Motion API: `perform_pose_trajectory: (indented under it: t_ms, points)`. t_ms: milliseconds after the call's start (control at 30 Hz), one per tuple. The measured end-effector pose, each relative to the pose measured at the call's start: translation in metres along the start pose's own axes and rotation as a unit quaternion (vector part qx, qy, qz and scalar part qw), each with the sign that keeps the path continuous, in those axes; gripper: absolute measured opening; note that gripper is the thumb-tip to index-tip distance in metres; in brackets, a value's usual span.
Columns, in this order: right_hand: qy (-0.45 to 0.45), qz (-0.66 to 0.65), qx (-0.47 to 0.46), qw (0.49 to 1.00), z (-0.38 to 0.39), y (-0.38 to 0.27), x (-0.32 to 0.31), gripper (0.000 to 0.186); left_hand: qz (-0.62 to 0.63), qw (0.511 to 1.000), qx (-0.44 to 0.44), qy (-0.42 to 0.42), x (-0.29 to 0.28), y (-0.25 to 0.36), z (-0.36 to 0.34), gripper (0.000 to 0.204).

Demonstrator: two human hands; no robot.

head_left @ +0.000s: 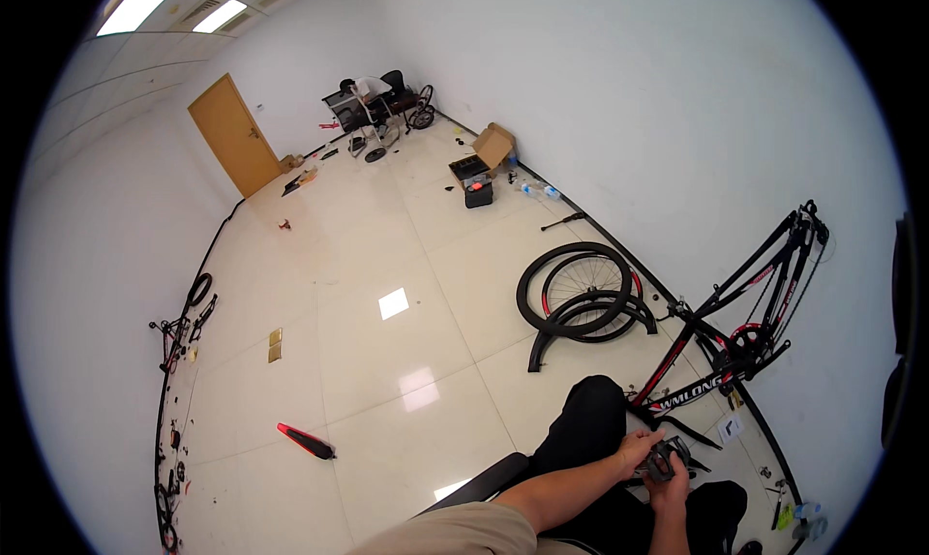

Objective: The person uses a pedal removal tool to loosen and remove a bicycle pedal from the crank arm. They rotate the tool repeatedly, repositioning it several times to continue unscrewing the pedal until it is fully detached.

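Observation:
My left hand and my right hand are closed on a dark bicycle pedal, held over my lap at the lower right. Fingers of both hands partly cover it. Just beyond them, a black and red bicycle frame with crankset and chain leans by the wall. A black tire lies on a spoked wheel, with another tire piece beneath, to the left of the frame.
A red-black part lies on the tiled floor. Bicycle parts line the left wall. An open carton, black cases and bottles sit along the right wall. Someone bends over a wheelchair-like object at the back, near a door.

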State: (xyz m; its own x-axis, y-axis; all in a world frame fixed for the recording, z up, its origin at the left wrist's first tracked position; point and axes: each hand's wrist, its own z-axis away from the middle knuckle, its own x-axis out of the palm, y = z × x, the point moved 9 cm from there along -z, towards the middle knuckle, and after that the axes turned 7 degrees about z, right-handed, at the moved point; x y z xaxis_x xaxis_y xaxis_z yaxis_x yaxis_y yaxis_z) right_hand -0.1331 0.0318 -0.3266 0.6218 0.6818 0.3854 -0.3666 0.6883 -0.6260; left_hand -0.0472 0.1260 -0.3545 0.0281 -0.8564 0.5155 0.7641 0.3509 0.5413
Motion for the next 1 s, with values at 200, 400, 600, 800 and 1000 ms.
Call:
perform_pose_trajectory:
  t_ms: [200,400,600,800,1000]
  points:
    - [0.0,-0.017,0.01,1.0,-0.018,0.002,-0.007,0.034,0.054,0.997,-0.02,-0.054,0.008,0.001,-0.001,0.028]
    - [-0.004,-0.003,-0.006,1.0,-0.008,-0.001,0.005,0.032,0.041,0.998,-0.03,-0.027,0.0,-0.002,-0.005,0.029]
    - [0.008,0.033,-0.072,0.997,0.0,-0.018,0.011,0.029,0.076,0.996,-0.042,-0.034,0.001,-0.003,-0.007,0.032]
    - [-0.021,0.368,-0.312,0.875,-0.001,-0.072,0.015,0.027,0.1,0.994,-0.035,-0.032,0.01,0.011,0.003,0.032]
    - [-0.027,0.21,-0.181,0.96,-0.005,-0.055,0.004,0.026,0.026,0.998,-0.042,-0.04,0.004,0.002,-0.008,0.027]
